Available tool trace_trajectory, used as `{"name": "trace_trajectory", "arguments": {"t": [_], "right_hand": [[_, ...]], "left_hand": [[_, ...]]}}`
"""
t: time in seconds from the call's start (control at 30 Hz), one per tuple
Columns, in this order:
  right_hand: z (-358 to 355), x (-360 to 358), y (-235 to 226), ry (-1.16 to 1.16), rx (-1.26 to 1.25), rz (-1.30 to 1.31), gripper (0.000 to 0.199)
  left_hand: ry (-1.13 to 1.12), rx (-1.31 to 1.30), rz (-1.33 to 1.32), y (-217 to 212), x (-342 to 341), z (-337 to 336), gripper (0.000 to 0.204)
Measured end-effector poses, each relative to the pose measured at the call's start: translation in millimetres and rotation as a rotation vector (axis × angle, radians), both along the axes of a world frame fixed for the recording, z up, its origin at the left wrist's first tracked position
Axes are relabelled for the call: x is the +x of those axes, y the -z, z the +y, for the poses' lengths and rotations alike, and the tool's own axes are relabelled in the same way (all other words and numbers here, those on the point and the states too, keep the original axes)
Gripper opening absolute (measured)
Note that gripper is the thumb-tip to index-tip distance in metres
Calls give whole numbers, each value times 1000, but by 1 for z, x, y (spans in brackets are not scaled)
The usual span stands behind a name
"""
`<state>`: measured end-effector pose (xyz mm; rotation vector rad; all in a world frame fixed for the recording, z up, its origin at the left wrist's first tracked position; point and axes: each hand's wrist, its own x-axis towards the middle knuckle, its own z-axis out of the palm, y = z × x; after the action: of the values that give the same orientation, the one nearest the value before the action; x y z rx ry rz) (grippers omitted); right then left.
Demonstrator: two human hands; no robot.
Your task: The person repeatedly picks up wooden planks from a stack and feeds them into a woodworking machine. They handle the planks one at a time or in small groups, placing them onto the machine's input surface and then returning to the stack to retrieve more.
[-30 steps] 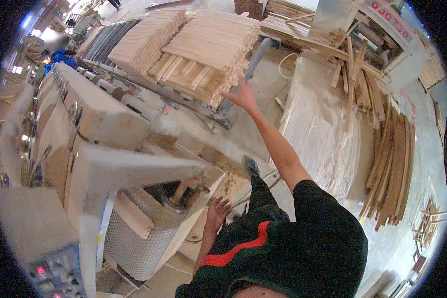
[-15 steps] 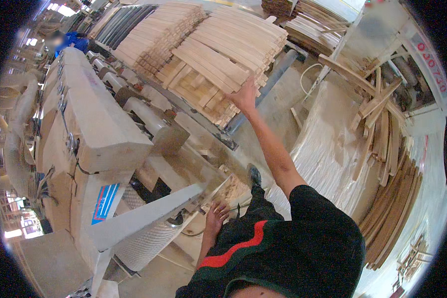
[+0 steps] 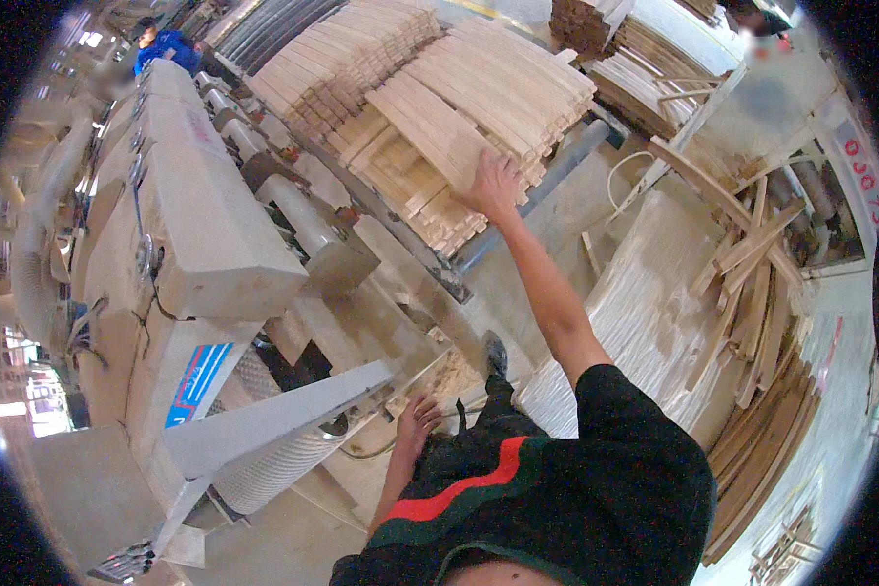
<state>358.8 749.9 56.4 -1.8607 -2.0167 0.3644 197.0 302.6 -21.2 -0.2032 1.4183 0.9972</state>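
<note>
My right hand (image 3: 494,186) reaches forward to the near ends of the pale wooden strips (image 3: 439,122) on top of a stacked pile. Its fingers are bent over the strip ends, the thumb on the left side; exactly how many strips it grips is hidden. Low beside my body hangs my left hand (image 3: 418,422), fingers apart and nothing in it, near the front end of a dusty machine (image 3: 220,269). Below the top layer, shorter strips (image 3: 400,181) lie exposed at the pile's near left.
A second strip stack (image 3: 337,59) stands behind on the left. Under the pile's right side runs a grey roller (image 3: 547,186). A plastic-wrapped slab (image 3: 635,303) and loose timber offcuts (image 3: 752,264) lie at my right. A person in blue (image 3: 169,49) is at far left.
The view has shifted, so the pile appears farther right. My right hand stays at the strip ends, its fingers now more bent. My left hand still hangs low.
</note>
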Motion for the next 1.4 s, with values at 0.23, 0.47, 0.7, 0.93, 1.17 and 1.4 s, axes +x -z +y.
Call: {"name": "trace_trajectory", "arguments": {"t": [0.23,0.47,0.7,0.93,1.17,1.4], "right_hand": [[-66,-5,-6,74,-113,-103,119],[-44,-17,-6,51,-200,-139,118],[-108,5,-9,111,-168,54,111],[-282,49,5,-56,-219,855,94],[-560,76,-24,53,-261,736,106],[-736,30,-37,173,-207,324,104]], "left_hand": [[5,48,-16,5,0,-4,48],[34,163,-71,4,-4,-6,52],[97,414,-325,-16,-6,23,48],[178,638,-374,-52,31,143,75],[269,698,-640,-92,56,80,92],[201,647,-483,-76,47,-95,101]]}}
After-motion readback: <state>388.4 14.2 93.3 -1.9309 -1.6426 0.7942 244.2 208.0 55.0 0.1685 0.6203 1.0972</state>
